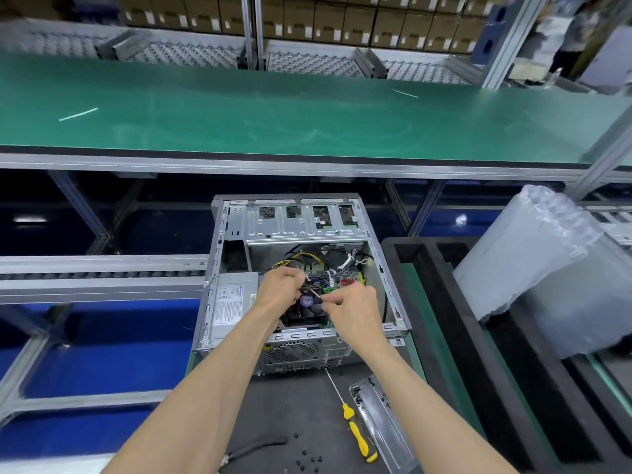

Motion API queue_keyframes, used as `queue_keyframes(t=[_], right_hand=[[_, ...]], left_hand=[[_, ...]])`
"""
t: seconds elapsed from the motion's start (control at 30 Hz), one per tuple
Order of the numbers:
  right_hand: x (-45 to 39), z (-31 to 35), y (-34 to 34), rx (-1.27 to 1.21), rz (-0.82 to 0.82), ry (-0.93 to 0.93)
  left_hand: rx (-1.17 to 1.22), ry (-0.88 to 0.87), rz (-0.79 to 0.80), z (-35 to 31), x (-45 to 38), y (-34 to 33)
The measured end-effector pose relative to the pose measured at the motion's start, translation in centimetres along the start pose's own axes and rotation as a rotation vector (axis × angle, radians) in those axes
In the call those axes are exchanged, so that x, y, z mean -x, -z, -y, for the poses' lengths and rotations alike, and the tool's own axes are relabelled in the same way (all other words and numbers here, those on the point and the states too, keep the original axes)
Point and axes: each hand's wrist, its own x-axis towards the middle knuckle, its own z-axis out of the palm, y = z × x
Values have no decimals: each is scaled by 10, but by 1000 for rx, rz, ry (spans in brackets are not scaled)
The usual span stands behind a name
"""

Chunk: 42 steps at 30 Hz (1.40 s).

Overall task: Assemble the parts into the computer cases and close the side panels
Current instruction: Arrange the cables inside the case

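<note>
Carried an open grey metal computer case (297,268) on the dark-topped, green-edged desk (294,398), lying on its side. Just in front of the case lay a yellow-handled screwdriver (355,429), beside a long clear plastic tray (383,425). Held small black screws (309,456) scattered near the front edge, and a black cable (256,446) at lower left.

Grey computer case (219,254), green conveyor belt (307,118), yellow-handled screwdriver (357,434).

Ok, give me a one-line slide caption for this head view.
Both hands, left and right, work on white cable ties inside the open computer case; a yellow screwdriver lies nearby.
</note>
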Motion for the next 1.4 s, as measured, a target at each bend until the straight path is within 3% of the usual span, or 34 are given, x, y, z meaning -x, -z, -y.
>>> queue_keyframes(t=[0.3,0.6,0.77,1.07,1.27,1.4], right_hand=[[-6,-5,3,33,-78,119],[-23,7,4,-360,-223,-7],[-27,11,-6,-297,-286,45],[-40,10,-15,-83,-202,72],[-41,10,-13,-127,-278,23],[-40,10,-13,-108,-228,46]], left_hand=[[72,-50,19,0,7,1],[-150,-224,-5,-8,22,2],[-253,-283,-19,-10,24,2],[-295,-335,-11,-7,21,3],[-318,-321,-12,-8,22,3],[-322,-332,-2,-8,23,3]])
